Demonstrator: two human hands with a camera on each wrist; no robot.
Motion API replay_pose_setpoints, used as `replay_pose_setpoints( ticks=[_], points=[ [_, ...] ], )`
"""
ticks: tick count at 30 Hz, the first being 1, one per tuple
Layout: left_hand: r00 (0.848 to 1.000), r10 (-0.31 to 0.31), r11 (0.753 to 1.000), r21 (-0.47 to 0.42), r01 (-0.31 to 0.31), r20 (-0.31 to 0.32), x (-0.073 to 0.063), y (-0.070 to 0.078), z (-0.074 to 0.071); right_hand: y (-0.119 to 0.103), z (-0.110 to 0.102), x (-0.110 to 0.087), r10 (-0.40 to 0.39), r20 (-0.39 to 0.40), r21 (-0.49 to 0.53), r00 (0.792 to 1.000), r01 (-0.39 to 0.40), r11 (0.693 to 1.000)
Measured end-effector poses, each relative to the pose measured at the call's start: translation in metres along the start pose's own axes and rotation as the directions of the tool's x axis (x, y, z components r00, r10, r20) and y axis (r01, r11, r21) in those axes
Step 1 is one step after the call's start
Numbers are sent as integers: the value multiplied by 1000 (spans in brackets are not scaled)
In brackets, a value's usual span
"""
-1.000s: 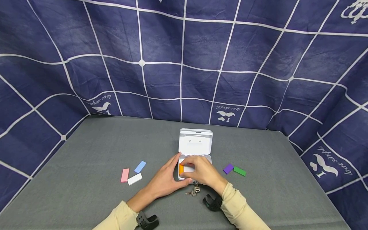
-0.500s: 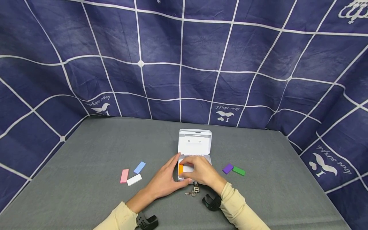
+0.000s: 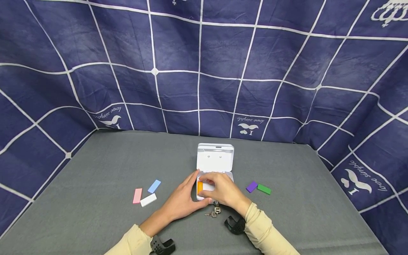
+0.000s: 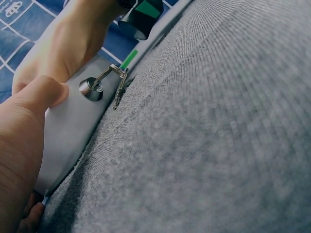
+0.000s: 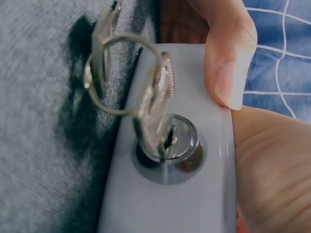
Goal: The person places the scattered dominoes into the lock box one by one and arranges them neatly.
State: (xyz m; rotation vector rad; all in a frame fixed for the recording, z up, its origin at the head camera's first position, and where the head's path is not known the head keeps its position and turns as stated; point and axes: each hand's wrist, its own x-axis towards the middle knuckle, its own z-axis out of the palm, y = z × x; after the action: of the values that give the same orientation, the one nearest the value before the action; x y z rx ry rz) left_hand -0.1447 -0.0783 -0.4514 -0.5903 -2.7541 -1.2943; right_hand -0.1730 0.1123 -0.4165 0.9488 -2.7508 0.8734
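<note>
A white lockbox stands on the grey table with its lid raised. My left hand holds the box by its left side, the thumb at the front edge and the fingers reaching toward the back corner. Inside, at the left wall, lies an orange block; my right hand reaches in over the box and pinches this block between thumb and fingers. A key sits in the round lock on the box's front, and a ring carries another key below it.
Left of the hands lie a pink block, a blue block and a white block. A purple block and a green block lie to the right. A blue checked cloth hangs behind the table.
The head view shifts very slightly. Both hands, the box and the orange block keep their places.
</note>
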Motion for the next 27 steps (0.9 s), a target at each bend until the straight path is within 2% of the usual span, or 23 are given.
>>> replay_pose_setpoints(
  ticks=[7, 19, 27],
  points=[
    [1000, -6, 1000, 5, 6, -3, 0, -1, 0, -1, -5, -6, -31, -55, 14, 998, 32, 999],
    [1000, -2, 1000, 16, 2, -7, 1, -2, 1, 7, -22, -22, 5, -115, 103, 993, 7, 995],
    [1000, -5, 1000, 13, 5, -11, 0, -1, 1, 8, -28, -28, -13, -148, 84, 989, 26, 996]
  ],
)
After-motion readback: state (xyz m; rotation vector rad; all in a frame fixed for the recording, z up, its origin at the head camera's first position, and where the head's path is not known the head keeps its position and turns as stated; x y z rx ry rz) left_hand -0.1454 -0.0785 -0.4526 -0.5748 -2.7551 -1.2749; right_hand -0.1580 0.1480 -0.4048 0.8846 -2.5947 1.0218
